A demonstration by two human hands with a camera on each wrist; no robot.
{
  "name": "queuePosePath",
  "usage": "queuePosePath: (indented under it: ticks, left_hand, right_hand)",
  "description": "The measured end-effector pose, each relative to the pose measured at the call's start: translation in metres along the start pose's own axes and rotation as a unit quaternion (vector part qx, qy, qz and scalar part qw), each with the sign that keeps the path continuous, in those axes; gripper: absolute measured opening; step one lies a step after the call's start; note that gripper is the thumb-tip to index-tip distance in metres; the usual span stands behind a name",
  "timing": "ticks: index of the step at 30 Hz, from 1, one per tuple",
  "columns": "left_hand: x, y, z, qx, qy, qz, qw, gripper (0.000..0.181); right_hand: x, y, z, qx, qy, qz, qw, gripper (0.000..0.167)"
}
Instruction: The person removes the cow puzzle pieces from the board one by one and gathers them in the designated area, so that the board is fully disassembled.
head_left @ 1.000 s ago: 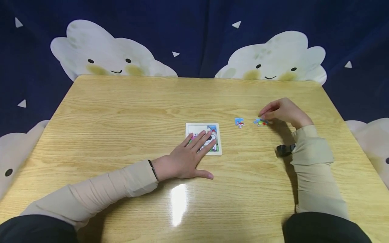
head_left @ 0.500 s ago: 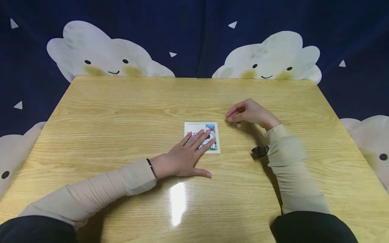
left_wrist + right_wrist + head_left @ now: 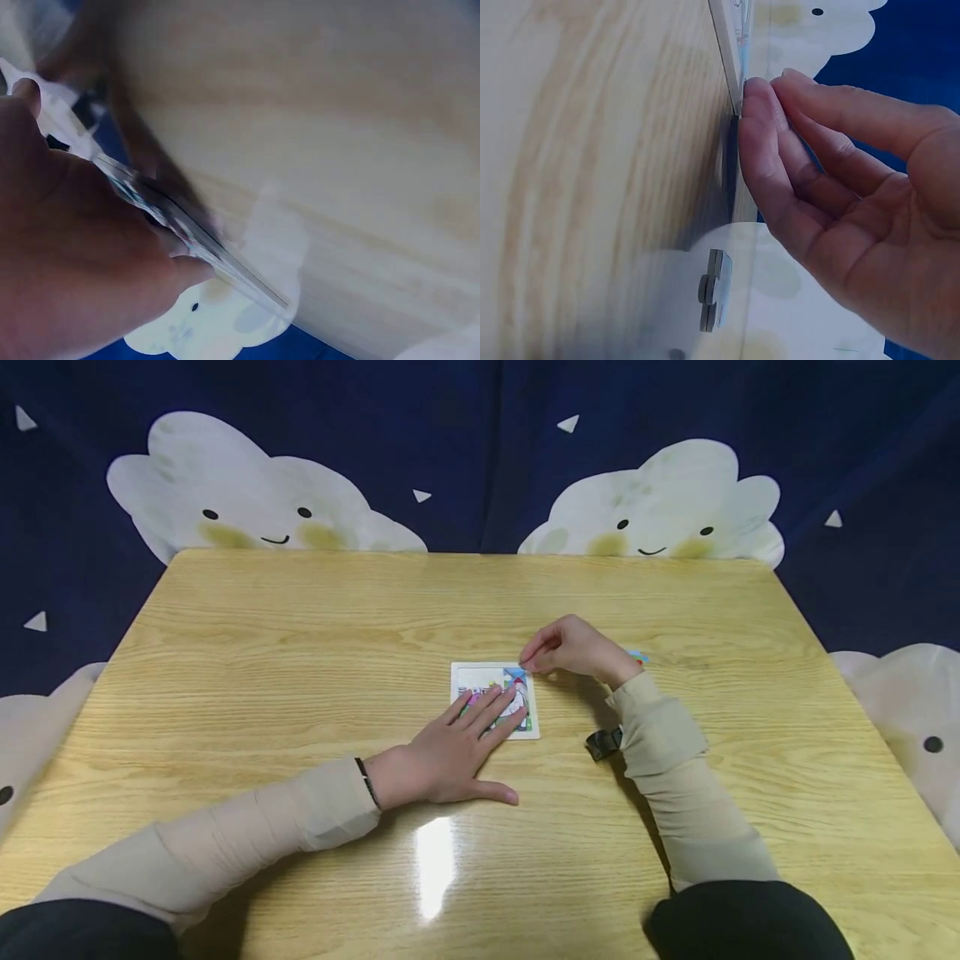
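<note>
A small square jigsaw puzzle with a white frame (image 3: 454,681) lies flat on the table. Its picture shows part of a cow and a red roof, and its upper left is plain white. My left hand (image 3: 450,760) rests on the puzzle with spread fingers, covering its lower middle. At the puzzle's upper right corner, the fingertips of my right hand (image 3: 573,649) pinch together on a puzzle piece that the fingers mostly hide. In the right wrist view, the right hand (image 3: 847,195) is beside the frame edge (image 3: 729,56). A loose puzzle piece (image 3: 637,656) lies behind the right wrist.
The light wooden table (image 3: 300,610) spreads around the puzzle. A dark blue curtain (image 3: 480,460) with cloud prints hangs beyond its far edge. A black wrist device (image 3: 602,744) sits at the right cuff.
My right hand has moved left from the right-hand loose piece, past the other piece, to the puzzle's corner. The left hand stays on the puzzle. The head view has shifted slightly.
</note>
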State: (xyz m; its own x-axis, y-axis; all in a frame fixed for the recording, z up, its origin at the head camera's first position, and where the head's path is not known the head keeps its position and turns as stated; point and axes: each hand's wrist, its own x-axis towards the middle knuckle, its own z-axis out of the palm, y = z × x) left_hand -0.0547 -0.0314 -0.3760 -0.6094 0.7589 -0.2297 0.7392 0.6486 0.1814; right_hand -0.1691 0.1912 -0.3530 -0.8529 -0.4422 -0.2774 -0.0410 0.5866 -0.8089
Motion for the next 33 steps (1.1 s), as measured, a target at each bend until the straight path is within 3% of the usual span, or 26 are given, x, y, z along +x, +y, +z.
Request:
queuePosePath:
  ticks: [8, 14, 21, 33]
  left_hand:
    - [-0.0068, 0.0047, 0.0097, -0.007, 0.014, 0.019, 0.9997, 0.1]
    - [-0.0079, 0.0071, 0.0043, -0.013, -0.005, 0.015, 0.9998, 0.102]
    - [-0.0065, 0.0081, 0.0068, 0.015, -0.014, 0.006, 0.9998, 0.104]
    - [-0.0066, 0.0093, 0.0052, 0.016, -0.028, 0.003, 0.9995, 0.104]
  right_hand:
    - [0.001, -0.0016, 0.0022, -0.016, 0.005, -0.006, 0.9998, 0.013]
    - [0.002, -0.0017, 0.0049, -0.051, 0.016, -0.004, 0.9986, 0.01]
    - [0.0029, -0.0011, 0.007, -0.059, 0.024, -0.011, 0.9979, 0.008]
    - [0.0004, -0.0037, 0.0068, 0.012, 0.04, -0.014, 0.999, 0.011]
